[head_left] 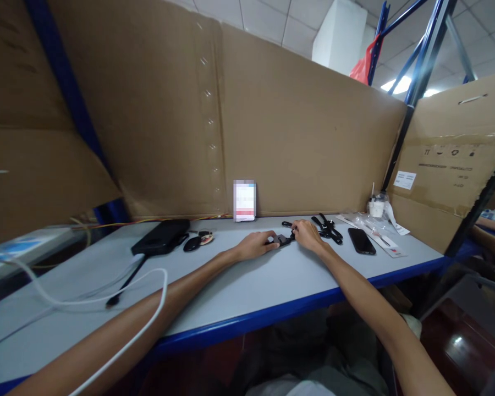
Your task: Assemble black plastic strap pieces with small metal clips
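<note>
Smooth tabletop (239, 291) underlies left hand (253, 246) holding blocky gadget (280, 240).

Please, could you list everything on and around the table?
Table: one, pale grey, under the hands
Cardboard: several sheets, brown, behind and beside table
Screen: one, blurred white, against cardboard
Flat case: one, black, left
Mouse-like object: one, black, beside case
Small item: one, multicoloured, beside that
Straps: count unclear, black, right
Phone: one, black, right of straps
Packaging: count unclear, clear-white, right
Cup: one, white, by packaging
Cable: at least one, white, left
Bag: one, red, top right
Posts: several, blue, both sides
Another person's arm: count unclear, bare, right edge
Small device: one, grey-black, between hands
Left hand: one, bare, holding device
Right hand: one, bare, at device
</note>
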A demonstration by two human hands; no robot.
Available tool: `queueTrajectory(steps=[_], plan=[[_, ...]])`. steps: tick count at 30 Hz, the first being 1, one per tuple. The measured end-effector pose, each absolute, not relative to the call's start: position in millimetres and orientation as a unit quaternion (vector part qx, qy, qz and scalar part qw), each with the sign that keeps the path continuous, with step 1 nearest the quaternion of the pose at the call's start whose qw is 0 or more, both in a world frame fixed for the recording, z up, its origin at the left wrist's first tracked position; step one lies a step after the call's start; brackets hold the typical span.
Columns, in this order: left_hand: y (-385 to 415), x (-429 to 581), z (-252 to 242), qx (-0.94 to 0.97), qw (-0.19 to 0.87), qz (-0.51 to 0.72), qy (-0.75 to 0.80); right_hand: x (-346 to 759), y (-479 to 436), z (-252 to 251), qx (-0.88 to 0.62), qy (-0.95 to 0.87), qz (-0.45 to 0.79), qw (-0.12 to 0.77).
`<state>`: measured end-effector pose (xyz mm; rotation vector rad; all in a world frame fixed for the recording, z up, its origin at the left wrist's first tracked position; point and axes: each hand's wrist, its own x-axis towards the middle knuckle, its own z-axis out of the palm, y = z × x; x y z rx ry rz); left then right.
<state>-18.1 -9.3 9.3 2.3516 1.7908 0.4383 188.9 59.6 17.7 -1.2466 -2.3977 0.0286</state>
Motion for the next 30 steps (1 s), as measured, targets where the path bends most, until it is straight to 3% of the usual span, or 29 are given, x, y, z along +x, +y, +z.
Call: queueTrajectory(steps=[8,15,23,26,30], plan=[[-6,-22,4,0.794,0.076,0.165,0.580,200,65,22,-0.512,-0.832,-0.011,0.213],[-9,-22,3,0.812,0.061,0.172,0.555,193,69,16,-0.455,-0.855,0.012,0.248],[-15,-20,1,0.799,0.053,0.171,0.574,186,72,12,-0.300,-0.878,0.253,0.274],[-15,-21,1,0.795,0.061,0.172,0.578,183,76,11,-0.299,-0.865,0.281,0.290],[-14,-22,1,0.802,0.053,0.166,0.571,192,89,23,-0.365,-0.801,0.264,0.395]])
